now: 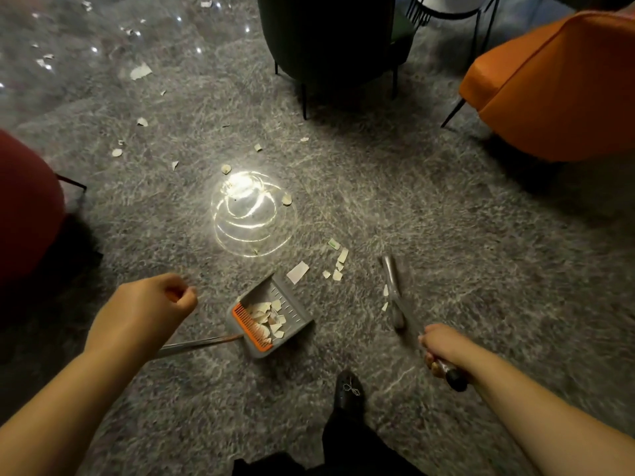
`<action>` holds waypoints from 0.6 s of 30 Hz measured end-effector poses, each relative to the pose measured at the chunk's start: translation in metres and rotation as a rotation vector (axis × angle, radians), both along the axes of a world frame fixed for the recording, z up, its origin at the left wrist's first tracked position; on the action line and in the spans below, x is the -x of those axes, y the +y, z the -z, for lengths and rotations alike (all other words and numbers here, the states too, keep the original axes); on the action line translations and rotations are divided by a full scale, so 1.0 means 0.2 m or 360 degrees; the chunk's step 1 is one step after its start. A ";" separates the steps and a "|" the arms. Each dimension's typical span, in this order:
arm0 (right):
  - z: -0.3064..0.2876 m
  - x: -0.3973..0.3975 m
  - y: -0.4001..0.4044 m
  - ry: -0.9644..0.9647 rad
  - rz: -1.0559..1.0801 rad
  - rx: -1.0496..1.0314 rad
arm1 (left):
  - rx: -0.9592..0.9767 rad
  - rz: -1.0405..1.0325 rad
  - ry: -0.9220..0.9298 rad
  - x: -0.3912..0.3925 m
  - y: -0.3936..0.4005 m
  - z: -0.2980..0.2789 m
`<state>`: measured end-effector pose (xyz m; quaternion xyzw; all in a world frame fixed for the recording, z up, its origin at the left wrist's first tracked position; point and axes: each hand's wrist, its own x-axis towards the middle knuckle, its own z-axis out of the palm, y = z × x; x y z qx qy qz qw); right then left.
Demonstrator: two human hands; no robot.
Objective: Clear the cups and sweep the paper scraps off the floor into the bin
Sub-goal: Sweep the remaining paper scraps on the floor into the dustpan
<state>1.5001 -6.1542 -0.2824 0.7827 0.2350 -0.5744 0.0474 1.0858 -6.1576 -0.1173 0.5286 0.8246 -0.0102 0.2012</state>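
A grey dustpan (295, 310) with an orange comb edge sits tilted on the grey floor, with several paper scraps (268, 319) inside. Its thin handle (199, 343) runs left under my forearm. My left hand (151, 304) is curled in a fist above it, a bit of orange showing inside the fingers. My right hand (443, 352) grips the broom handle, and the blurred broom head (391, 283) is on the floor right of the pan. Loose scraps (338, 266) lie between pan and broom. More scraps (141, 71) trail toward the far left.
A dark round chair (326, 39) stands at the top centre, an orange armchair (556, 87) at the right and a red seat (27, 214) at the left. A bright light reflection (247, 214) glares mid-floor. My black shoe (348, 389) is below the pan.
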 end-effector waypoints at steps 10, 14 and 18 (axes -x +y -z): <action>0.01 0.56 0.28 0.0229 -0.0252 -0.0004 | -0.0060 -0.0209 0.0026 0.17 0.07 -0.03; -0.05 0.79 0.36 0.0308 -0.0317 0.0014 | -0.0073 -0.0245 0.0034 0.33 0.05 -0.05; -0.15 0.97 0.39 0.0357 -0.0310 0.0012 | -0.0074 -0.0292 -0.0008 0.50 0.04 -0.08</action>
